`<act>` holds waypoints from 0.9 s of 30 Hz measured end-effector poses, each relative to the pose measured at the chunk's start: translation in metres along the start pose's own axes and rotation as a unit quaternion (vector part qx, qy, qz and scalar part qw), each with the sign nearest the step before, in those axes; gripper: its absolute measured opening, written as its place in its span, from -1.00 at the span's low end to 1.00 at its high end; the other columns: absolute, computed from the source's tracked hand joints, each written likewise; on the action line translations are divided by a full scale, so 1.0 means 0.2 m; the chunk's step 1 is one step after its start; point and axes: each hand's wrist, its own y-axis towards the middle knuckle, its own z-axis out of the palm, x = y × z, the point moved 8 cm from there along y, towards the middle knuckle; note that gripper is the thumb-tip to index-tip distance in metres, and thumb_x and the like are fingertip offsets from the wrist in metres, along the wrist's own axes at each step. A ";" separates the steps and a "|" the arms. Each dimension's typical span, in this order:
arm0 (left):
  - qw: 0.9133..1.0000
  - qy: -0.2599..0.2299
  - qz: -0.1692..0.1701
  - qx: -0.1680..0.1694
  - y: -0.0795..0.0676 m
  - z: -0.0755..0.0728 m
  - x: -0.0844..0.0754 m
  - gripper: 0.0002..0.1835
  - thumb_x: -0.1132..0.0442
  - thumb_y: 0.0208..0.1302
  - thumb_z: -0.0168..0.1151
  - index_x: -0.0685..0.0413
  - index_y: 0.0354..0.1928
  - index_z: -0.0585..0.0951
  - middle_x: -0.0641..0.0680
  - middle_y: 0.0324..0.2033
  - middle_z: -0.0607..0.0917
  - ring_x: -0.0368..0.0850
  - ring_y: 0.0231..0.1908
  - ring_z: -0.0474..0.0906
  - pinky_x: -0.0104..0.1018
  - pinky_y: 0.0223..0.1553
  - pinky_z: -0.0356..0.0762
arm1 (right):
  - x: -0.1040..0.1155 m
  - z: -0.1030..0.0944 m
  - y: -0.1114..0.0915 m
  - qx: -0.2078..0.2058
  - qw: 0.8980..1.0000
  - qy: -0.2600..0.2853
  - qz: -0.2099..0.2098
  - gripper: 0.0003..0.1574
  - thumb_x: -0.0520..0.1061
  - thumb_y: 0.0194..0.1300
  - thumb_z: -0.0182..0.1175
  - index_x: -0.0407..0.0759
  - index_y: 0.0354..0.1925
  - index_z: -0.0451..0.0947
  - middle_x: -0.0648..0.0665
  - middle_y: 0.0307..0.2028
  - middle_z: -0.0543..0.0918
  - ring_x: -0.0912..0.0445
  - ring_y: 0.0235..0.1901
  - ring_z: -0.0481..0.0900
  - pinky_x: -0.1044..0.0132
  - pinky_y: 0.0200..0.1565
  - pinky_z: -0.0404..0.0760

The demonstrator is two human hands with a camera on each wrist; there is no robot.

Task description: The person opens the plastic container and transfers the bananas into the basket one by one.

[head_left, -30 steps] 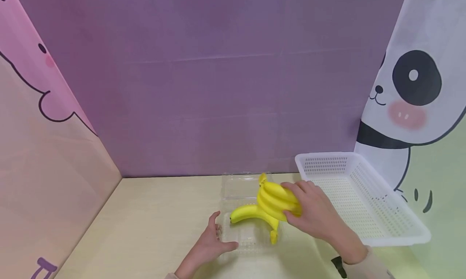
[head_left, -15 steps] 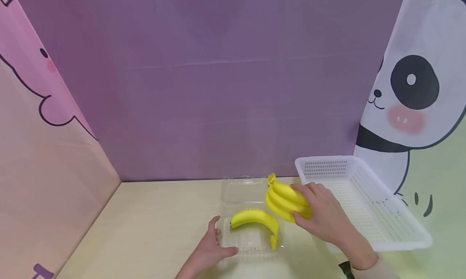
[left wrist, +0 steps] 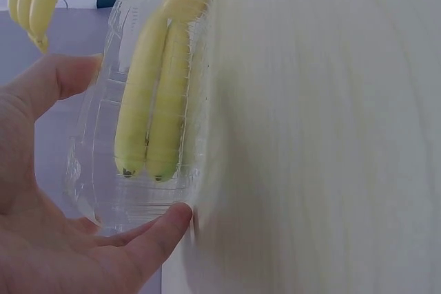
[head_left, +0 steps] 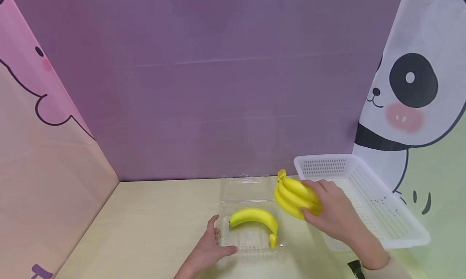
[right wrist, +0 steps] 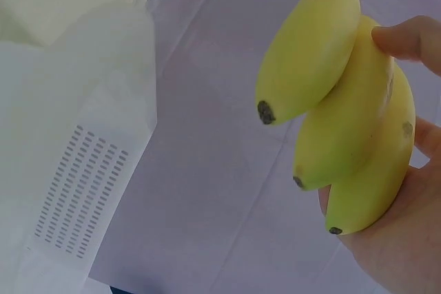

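My left hand (head_left: 207,246) holds the left end of a clear plastic clamshell container (head_left: 251,251), its thumb and fingers spread to either side. Inside the container lies a curved yellow banana (head_left: 255,215), stem toward the near right corner. In the left wrist view two yellow banana shapes (left wrist: 141,101) show through the clear wall, side by side. Raised right of the container, a bunch of bananas (head_left: 294,197) is gripped in my right hand (head_left: 335,214), stem end pointing up and left. Dark tips of the bunch (right wrist: 344,115) show in the right wrist view; my palm partly hides it.
The container's clear lid (head_left: 242,190) lies folded back toward the purple backdrop (head_left: 204,109). To the right, a white perforated basket (head_left: 397,243) stands on the pale wooden table (head_left: 153,230), partly behind my right forearm. Printed cartoon panels flank both sides.
My right hand has carried the bunch to the right, away from over the container, so the banana inside shows whole. The left hand has stayed at the container's end.
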 end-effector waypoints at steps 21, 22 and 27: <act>1.000 0.005 -0.005 0.000 0.01 0.00 0.01 0.25 0.04 -0.01 0.59 0.12 0.56 -0.06 0.50 0.27 0.41 0.29 0.19 0.48 0.16 0.08 0.44 | -0.08 -0.04 -0.04 0.000 1.000 -0.021 0.006 -0.23 -0.09 -0.17 0.49 -0.14 0.09 0.55 -0.03 -0.27 0.58 0.06 -0.30 0.42 0.18 -0.32 0.36; 1.000 0.006 -0.005 0.000 0.01 0.00 0.01 0.25 0.03 -0.01 0.59 0.11 0.56 -0.06 0.50 0.27 0.42 0.27 0.18 0.49 0.16 0.08 0.45 | -0.08 -0.04 -0.05 -0.001 1.000 -0.022 0.007 -0.23 -0.09 -0.18 0.50 -0.14 0.09 0.55 -0.04 -0.27 0.58 0.05 -0.30 0.43 0.17 -0.32 0.37; 1.000 0.007 -0.001 0.003 0.01 0.00 0.00 0.24 0.03 0.00 0.59 0.11 0.56 -0.06 0.43 0.24 0.44 0.21 0.10 0.52 0.14 0.05 0.45 | -0.10 -0.05 -0.05 -0.005 1.000 -0.025 0.010 -0.24 -0.10 -0.18 0.50 -0.16 0.08 0.55 -0.07 -0.27 0.60 0.02 -0.31 0.44 0.15 -0.33 0.37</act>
